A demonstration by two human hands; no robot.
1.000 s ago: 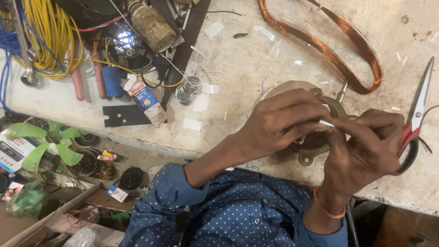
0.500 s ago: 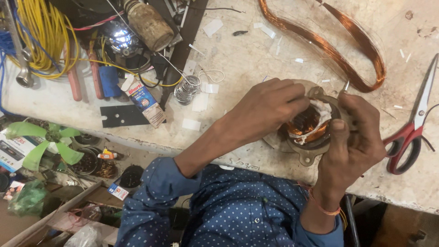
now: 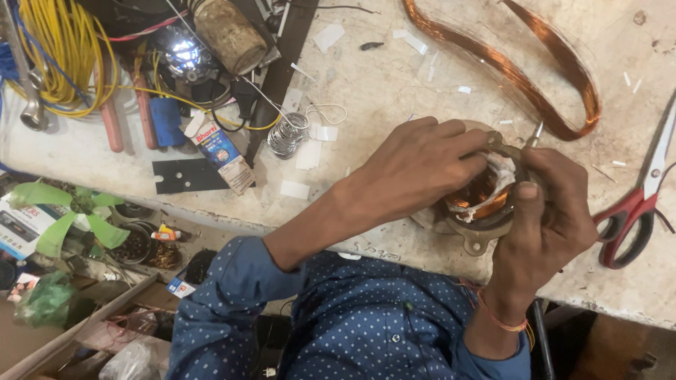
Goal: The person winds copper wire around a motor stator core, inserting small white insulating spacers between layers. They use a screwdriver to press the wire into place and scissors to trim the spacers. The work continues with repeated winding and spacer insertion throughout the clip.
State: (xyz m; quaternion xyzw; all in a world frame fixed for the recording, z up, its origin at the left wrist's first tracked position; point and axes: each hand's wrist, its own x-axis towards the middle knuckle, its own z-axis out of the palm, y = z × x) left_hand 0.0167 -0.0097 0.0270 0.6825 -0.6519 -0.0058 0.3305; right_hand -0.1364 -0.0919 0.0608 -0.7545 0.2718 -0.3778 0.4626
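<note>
Item in hand: a round metal motor stator with copper windings and white insulating paper [image 3: 484, 200], sitting at the right of centre of the frame on the worn pale stone worktop [image 3: 394, 77], near its front edge.

Left hand [image 3: 422, 165]: reaching in from the lower centre, lying over the upper left side of the stator, its fingers curling closed on the rim and the white paper.

Right hand [image 3: 553, 218]: coming up from the lower right, wrapping the right side of the stator, its thumb pressing down at the rim; a red thread is circling the wrist. Both hands are gripping the stator closely.

Surroundings:
- Red-handled scissors [image 3: 644, 193], lying at the right edge of the frame, just beside the right hand and apart from it.
- Long loop of bare copper wire [image 3: 535, 70], lying in the upper right of the frame, above the hands.
- Small coil of silvery solder wire [image 3: 289, 134], resting left of centre, with white paper slips about it.
- Bundle of yellow wire [image 3: 53, 56], occupying the upper left.
- Green plastic fan blade [image 3: 74, 214], lying at the left edge, below the worktop.
- Blue dotted shirt [image 3: 352, 317], filling the lower centre.
</note>
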